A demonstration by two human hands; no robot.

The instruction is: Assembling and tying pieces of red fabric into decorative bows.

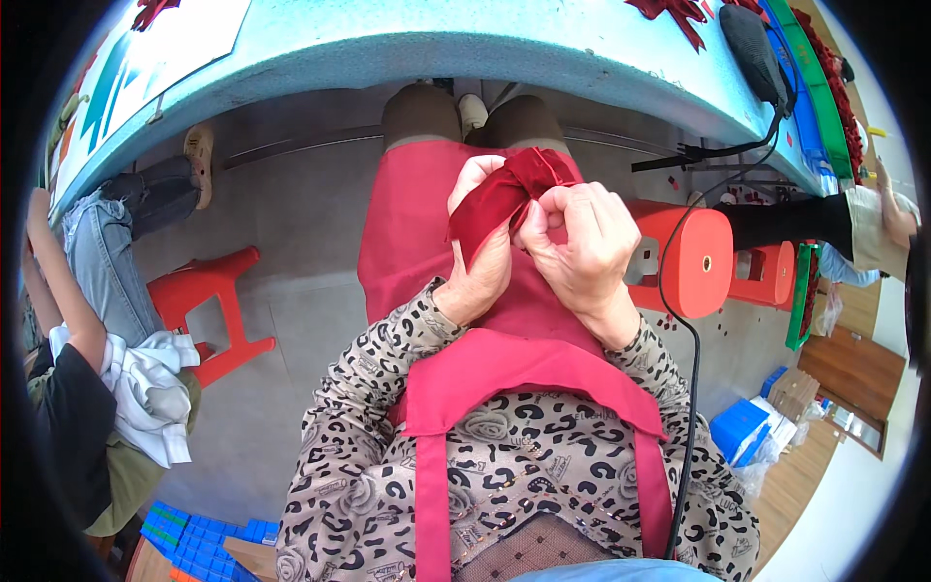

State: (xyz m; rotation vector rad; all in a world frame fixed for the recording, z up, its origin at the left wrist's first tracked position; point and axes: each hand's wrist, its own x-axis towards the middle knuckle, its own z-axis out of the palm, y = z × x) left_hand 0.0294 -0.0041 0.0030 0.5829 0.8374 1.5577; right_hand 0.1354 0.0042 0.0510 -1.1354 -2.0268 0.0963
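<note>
A dark red velvet bow (504, 199) is held up in front of me, above my red apron (407, 228). My left hand (481, 262) is closed around its left side, with the thumb and fingers partly behind the ribbon. My right hand (582, 233) pinches at the bow's right side near the knot, its fingers curled. What lies between the right fingertips is too small to make out. Part of the bow's right loop shows above the right hand.
A light blue table (465, 44) curves across the top, with more red bows (674, 15) on it. Red stools (698, 262) stand at right and left. A black cable (693, 388) hangs down my right side. Another person (97, 320) sits at the left.
</note>
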